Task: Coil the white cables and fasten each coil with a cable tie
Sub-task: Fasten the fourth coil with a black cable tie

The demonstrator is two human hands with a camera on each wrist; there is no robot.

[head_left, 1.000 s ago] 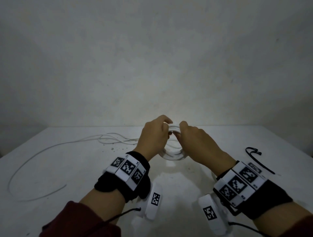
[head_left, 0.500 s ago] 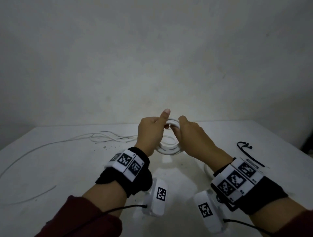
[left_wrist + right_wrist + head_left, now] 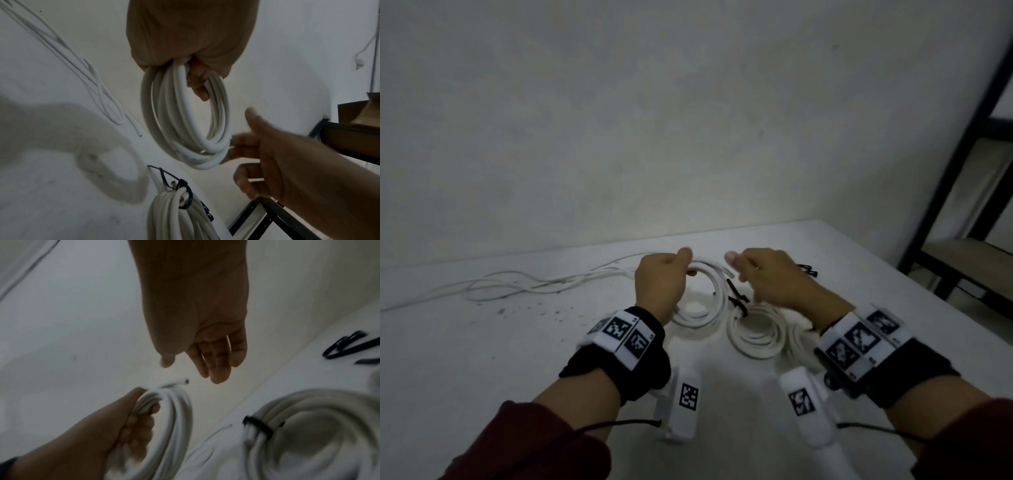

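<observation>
Left hand (image 3: pixel 659 286) at frame centre grips a freshly wound, untied coil of round white plastic cable (image 3: pixel 700 294); right hand (image 3: pixel 768 279) beside it, fingers relaxed, holding nothing; lower right, a finished white coil (image 3: pixel 755 330) already bound by a black tie (image 3: pixel 738 301); loose white cables (image 3: pixel 544 282) left, spare black ties (image 3: pixel 808 270) right; no containers visible.

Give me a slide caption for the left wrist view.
Left hand grips untied white coil; open right hand alongside.

Plain grey-white plaster wall (image 3: pixel 688 113) in front of me, my white matte tabletop (image 3: pixel 482 359) speckled with dark crumbs, black metal-framed shelf (image 3: pixel 962 192) to my right, dim light
</observation>
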